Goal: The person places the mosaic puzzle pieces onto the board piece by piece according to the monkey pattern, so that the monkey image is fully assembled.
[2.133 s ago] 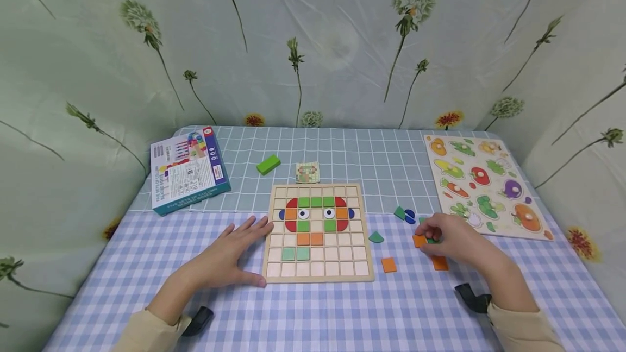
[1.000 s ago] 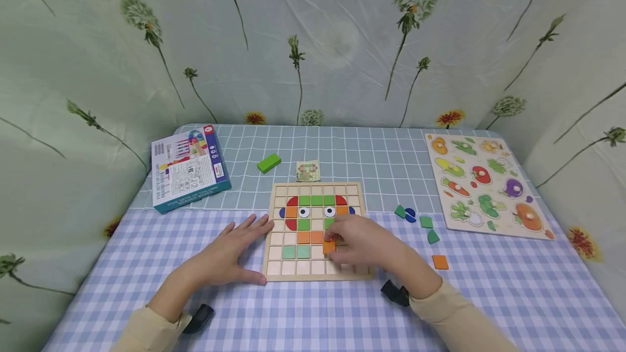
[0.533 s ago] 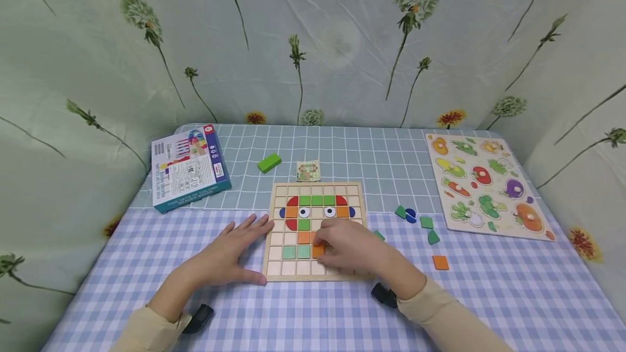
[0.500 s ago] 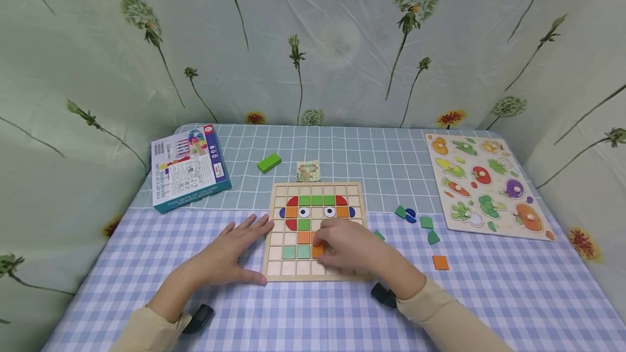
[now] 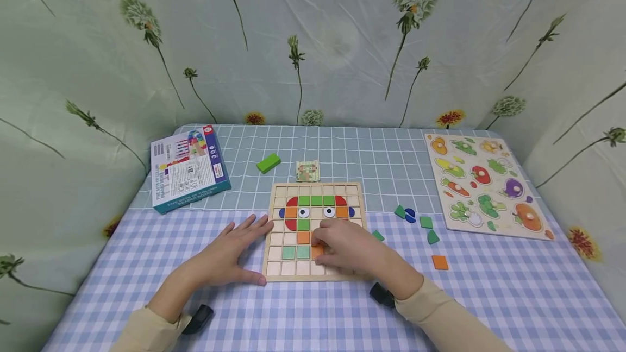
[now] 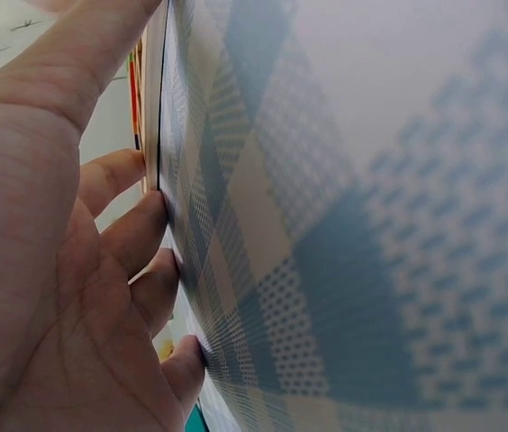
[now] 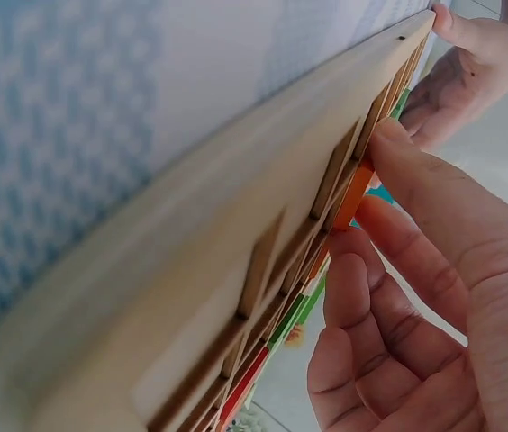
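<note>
Right hand (image 5: 349,240) pinches an orange tile (image 5: 318,252), left hand (image 5: 226,254) spreads against the board (image 5: 313,278); checked cloth (image 5: 274,319) beneath their fingers (image 5: 261,232), dandelion drapes (image 5: 342,42) beyond.

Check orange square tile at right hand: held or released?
Held: right hand pinches the orange square tile between thumb and fingertip at wooden grid board; whether seated, cannot tell.

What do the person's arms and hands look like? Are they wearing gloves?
No gloves! The left hand and right hand are bare. The left sleeve and right sleeve are plain beige. A black gadget shows by each cuff.
</note>
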{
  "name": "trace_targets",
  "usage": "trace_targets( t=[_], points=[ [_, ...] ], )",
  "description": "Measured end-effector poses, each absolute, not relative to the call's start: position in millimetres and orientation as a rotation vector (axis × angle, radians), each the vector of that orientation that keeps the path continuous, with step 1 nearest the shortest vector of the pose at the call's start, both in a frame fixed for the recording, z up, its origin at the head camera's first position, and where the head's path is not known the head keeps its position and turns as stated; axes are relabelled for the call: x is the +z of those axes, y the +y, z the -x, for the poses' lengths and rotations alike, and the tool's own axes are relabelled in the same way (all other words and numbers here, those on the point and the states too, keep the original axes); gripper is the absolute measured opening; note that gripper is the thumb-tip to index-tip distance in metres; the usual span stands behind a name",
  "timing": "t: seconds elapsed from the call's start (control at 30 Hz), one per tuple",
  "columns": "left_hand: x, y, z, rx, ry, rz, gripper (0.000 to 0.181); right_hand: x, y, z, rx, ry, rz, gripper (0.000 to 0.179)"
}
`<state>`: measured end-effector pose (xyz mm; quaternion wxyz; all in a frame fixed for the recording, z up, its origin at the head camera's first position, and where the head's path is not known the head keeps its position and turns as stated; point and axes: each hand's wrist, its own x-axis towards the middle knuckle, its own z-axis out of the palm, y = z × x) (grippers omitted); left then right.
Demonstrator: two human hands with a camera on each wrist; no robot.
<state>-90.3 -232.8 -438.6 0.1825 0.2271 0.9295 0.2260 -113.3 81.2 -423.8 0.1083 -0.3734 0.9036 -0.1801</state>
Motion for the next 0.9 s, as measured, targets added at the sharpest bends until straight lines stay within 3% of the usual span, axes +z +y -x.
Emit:
trace_targets(
  t=[0.63, 0.9],
  points=[
    [-440.3, -233.2, 90.4, 0.652, 2.622, -0.635, 0.117, -422.3, 87.0, 115.8, -0.596, 2.621, 1.131, 0.018],
    [-441.7, -233.7, 91.7, 0.650, 2.627, -0.647, 0.117, -417.6, 98.6, 127.2, -0.649, 2.665, 1.122, 0.006]
  ],
)
